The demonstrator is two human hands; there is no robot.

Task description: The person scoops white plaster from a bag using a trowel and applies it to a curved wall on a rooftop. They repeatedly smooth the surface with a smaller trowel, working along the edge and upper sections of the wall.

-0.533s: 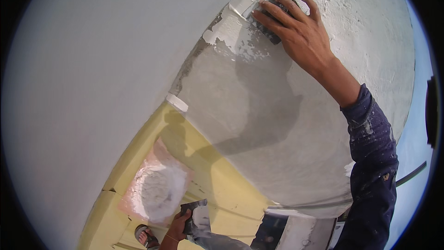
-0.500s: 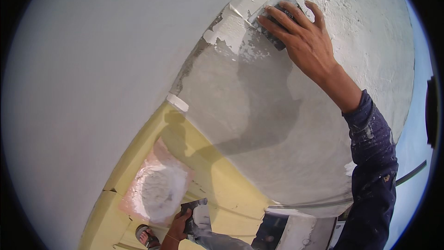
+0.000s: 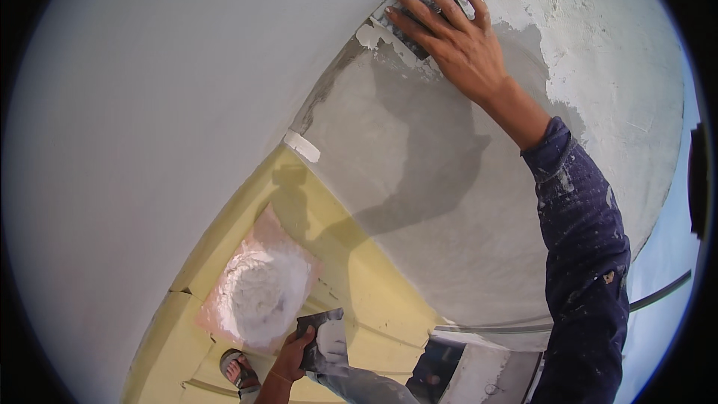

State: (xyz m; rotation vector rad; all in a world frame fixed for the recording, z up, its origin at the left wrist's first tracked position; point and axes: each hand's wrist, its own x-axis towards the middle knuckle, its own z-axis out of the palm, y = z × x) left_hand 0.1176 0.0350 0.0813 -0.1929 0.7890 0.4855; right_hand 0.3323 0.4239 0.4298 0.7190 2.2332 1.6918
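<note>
My right hand (image 3: 470, 49) is spread over a thin dark putty blade (image 3: 408, 40), its fingers pressing it flat against the wall. Beneath the blade's edge, white putty (image 3: 369, 35) lies in a ragged patch beside the corner where two walls meet. Lower down, my left hand (image 3: 290, 357) grips a second dark putty blade (image 3: 314, 363) by its side, with a lump of white putty (image 3: 331, 340) on its face.
Bare grey plaster (image 3: 449, 254) covers the lower wall; rough white coating (image 3: 598, 52) lies at upper right. A smooth pale wall (image 3: 149, 142) fills the left. Below, a pinkish sheet with a white powdery heap (image 3: 258, 292) rests on yellow ribbed roofing (image 3: 374, 295) near a sandalled foot (image 3: 235, 368).
My right hand has slid the blade up and left toward the wall corner, over the white putty there. My left hand still holds its blade low down, shifted slightly in view.
</note>
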